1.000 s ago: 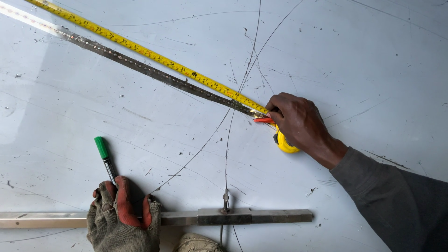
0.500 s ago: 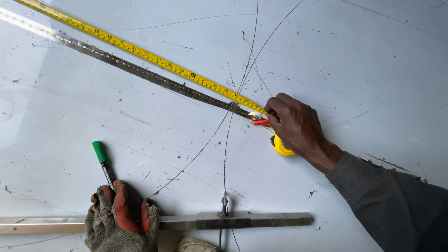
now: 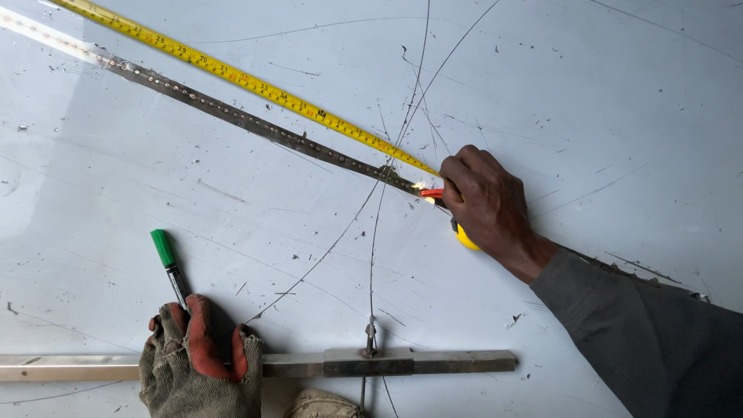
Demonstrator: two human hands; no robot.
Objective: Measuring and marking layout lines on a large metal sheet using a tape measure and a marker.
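My left hand [image 3: 200, 362], in a worn grey and red glove, is closed on a marker with a green cap [image 3: 168, 262] and rests on a flat metal bar [image 3: 433, 361] lying across the sheet. A tan gloved tip [image 3: 323, 404] at the bottom edge looks like my right hand, mostly out of frame. A co-worker's bare hand [image 3: 489, 203] in a grey sleeve holds a yellow tape measure case [image 3: 467, 238]. Its yellow tape [image 3: 240, 78] runs to the upper left beside a perforated metal strip [image 3: 232, 114].
Everything lies on a large pale grey metal sheet [image 3: 604, 101] with scribed arcs and straight lines crossing near the centre. A thin pin or wire [image 3: 371, 337] stands at the bar's middle block. Small specks of debris dot the sheet.
Almost nothing: the view shifts slightly, and both the gloved hand and the bare hand keep their places and grips.
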